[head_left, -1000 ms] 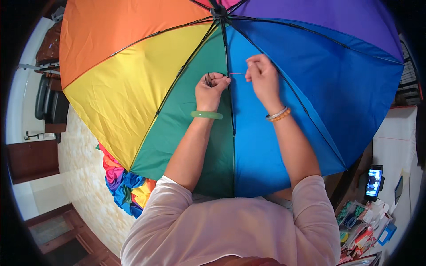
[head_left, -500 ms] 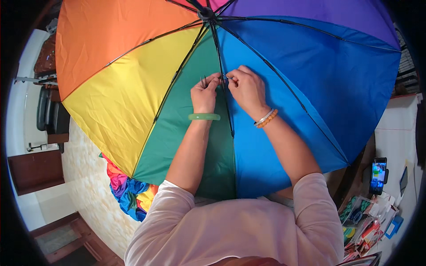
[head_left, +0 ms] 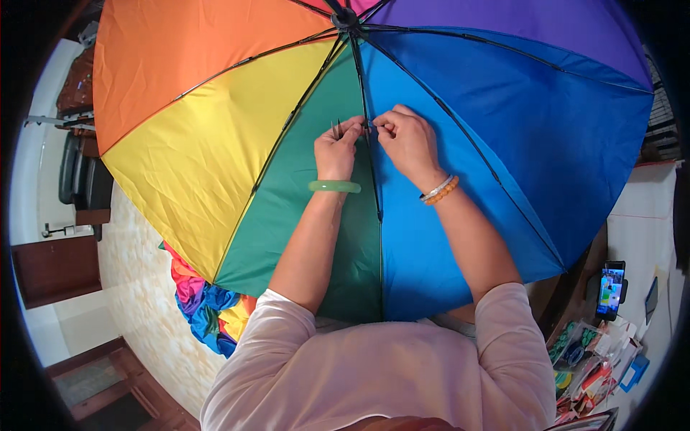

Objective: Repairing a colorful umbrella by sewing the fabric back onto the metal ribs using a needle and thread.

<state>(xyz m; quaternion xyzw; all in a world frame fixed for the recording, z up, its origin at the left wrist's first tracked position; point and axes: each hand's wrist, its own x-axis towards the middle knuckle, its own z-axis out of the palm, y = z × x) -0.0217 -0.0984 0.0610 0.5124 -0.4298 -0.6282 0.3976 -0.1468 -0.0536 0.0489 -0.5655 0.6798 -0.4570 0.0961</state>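
An open rainbow umbrella (head_left: 302,244) spreads in front of me, its inner side with the black ribs facing me. My left hand (head_left: 336,149), a green bangle on its wrist, is closed over the green panel, fingertips at the middle rib (head_left: 373,169). Two thin points of what look like small thread snips (head_left: 336,129) stick up from its fingers. Just right of that rib, over the light blue panel, my right hand (head_left: 411,144) pinches something too fine to make out, perhaps a needle or thread. A pale bracelet and an orange beaded one circle its wrist.
Colourful folded cloth (head_left: 208,312) lies on the floor at lower left. At right, a phone (head_left: 610,291) stands on a pale table (head_left: 640,208), with a box of small supplies (head_left: 578,352) and a blue object (head_left: 634,372). A black seat (head_left: 75,176) is at far left.
The umbrella and both hands appear slightly further right in view. My right fingertips have drawn a little away from the rib; both hands stay closed.
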